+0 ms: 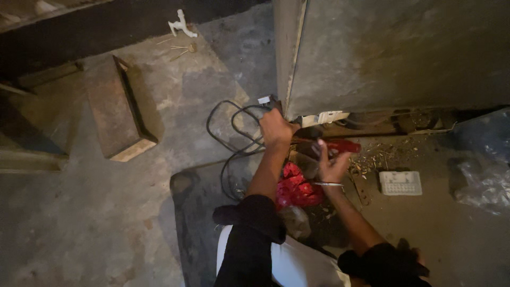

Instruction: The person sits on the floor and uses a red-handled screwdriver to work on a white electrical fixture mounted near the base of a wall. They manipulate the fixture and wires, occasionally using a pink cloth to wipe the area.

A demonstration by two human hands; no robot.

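Right hand (pixel 332 166) clenched on red power tool (pixel 340 146), low against grey wall panel (pixel 393 53). Left hand (pixel 276 127) grasps black cable (pixel 234 133) at panel's edge; cable loops across floor (pixel 79 212).

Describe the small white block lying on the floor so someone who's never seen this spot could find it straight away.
Start at the tall grey slab standing upright; along its foot lies a scatter of wood chips and debris. Just below that, right of the person's right hand, lies the small white rectangular block, the only pale, grid-patterned thing on that dark floor.
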